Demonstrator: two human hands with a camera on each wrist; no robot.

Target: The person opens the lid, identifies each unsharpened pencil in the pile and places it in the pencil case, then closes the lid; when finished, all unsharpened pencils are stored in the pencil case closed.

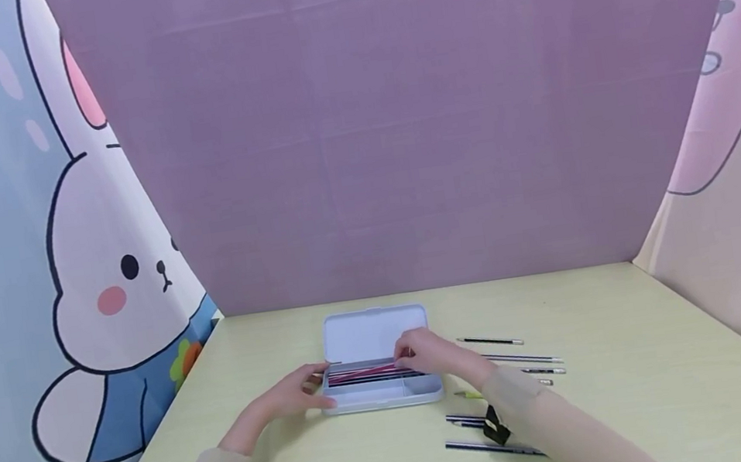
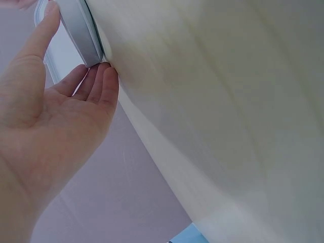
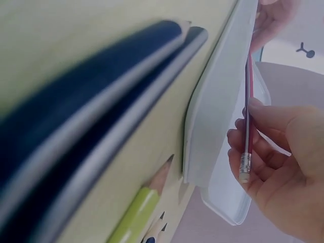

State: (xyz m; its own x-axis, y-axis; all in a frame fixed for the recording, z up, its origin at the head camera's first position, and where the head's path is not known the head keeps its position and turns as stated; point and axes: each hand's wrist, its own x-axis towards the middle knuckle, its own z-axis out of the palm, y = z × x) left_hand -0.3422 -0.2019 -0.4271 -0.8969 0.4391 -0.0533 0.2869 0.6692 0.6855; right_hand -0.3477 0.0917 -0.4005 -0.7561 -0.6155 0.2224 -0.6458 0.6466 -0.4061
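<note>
While right hand [image 1: 424,350] pinches red pencil [image 3: 248,129] between thumb and fingers, left hand [image 1: 291,394] grips pencil case [image 1: 382,405] end; green pencil [image 3: 135,217] lies near right fingers.

Red eraser-tipped pencil [image 3: 247,129] in the right fingers [image 3: 267,154] at the white case [image 3: 212,119], 1 green pencil [image 3: 134,217] nearby.

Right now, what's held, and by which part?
Right hand: red pencil, near its eraser end. Left hand: case, by its left end.
</note>
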